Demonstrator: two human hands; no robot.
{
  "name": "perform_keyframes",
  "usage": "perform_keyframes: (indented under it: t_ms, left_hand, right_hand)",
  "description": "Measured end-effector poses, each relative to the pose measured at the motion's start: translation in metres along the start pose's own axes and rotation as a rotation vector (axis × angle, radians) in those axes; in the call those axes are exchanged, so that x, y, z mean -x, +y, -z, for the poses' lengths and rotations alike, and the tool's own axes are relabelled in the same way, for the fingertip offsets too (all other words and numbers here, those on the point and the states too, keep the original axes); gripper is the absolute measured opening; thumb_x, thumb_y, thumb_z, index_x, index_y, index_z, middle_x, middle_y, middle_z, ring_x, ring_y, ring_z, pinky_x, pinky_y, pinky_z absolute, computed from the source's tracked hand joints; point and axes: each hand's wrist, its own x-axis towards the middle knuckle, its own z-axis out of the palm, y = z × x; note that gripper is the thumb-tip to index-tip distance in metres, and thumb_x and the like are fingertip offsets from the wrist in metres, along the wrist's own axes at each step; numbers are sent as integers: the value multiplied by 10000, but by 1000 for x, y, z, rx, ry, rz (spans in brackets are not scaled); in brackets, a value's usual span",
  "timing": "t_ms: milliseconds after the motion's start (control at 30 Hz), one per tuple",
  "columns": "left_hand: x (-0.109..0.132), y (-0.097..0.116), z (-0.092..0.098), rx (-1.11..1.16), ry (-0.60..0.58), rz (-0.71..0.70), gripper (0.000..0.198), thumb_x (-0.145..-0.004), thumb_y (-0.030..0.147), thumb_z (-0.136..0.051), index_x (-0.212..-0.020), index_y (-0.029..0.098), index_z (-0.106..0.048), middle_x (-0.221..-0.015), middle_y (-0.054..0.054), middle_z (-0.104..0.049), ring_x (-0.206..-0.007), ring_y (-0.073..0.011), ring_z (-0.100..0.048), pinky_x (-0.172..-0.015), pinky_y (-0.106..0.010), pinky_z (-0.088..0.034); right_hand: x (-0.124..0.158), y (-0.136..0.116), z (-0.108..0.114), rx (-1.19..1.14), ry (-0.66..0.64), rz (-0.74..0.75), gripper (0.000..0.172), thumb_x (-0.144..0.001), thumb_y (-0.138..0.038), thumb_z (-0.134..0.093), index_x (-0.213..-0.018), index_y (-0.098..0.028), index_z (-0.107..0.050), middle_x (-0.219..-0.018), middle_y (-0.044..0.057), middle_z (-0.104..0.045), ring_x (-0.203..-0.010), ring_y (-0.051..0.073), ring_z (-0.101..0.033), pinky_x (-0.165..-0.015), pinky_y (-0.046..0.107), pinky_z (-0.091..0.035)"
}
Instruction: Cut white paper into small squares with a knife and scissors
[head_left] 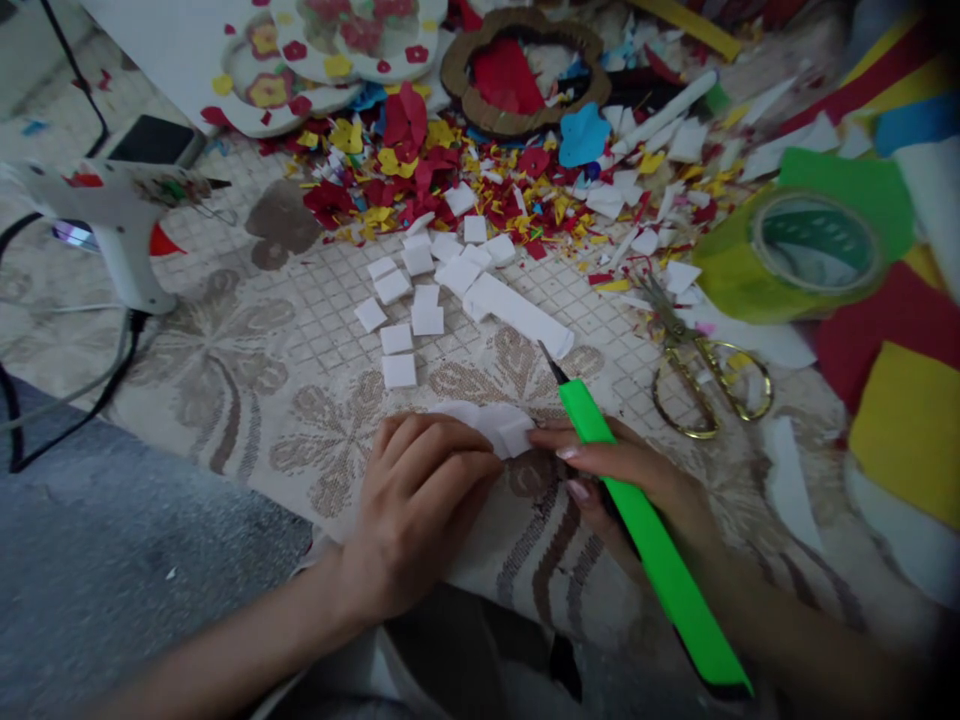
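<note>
My left hand lies with fingers together, pressing a white foam piece down on the patterned cloth. My right hand grips a bright green utility knife, blade tip pointing up and away just right of that piece; its fingertips also touch the foam's right edge. Just beyond lie several small white foam squares and a longer white foam strip.
A white hot glue gun with its cable stands at left. Gold scissors lie right of the knife. A green tape roll, coloured paper sheets and a pile of red and yellow scraps fill the back and right.
</note>
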Motion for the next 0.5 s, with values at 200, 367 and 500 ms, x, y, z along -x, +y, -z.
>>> perform_keyframes:
  t_ms: [200,367,500]
  left_hand:
    - [3,-11,6,-15,-51,-81,169,-865,65,-608,-1014,137,-645,-997,-58,-670,-898,-160,-585,-798,-330,-462]
    - [1,-17,10,14,-214,-212,292,-938,98,-504,-1224,85,-563,-1217,-125,-622,-1134,-214,-551,-930,-381,-457]
    - [-3,-16,12,-4,-362,-295,341,-999,144,-371,-1307,66,-496,-1335,-144,-559,-1265,-234,-471,-1023,-414,-438]
  right_hand:
    - [-1,3,3,91,-86,97,461,-831,-56,-582,-1229,-285,-549,-1214,40,-666,-1147,243,-612,-973,446,-525]
    - [-1,4,3,142,-69,132,422,-833,-63,-583,-1205,-258,-558,-1189,58,-677,-1082,233,-648,-903,431,-563]
    - [0,4,2,150,-72,151,409,-835,-54,-574,-1197,-243,-561,-1196,65,-670,-1100,224,-634,-923,415,-549]
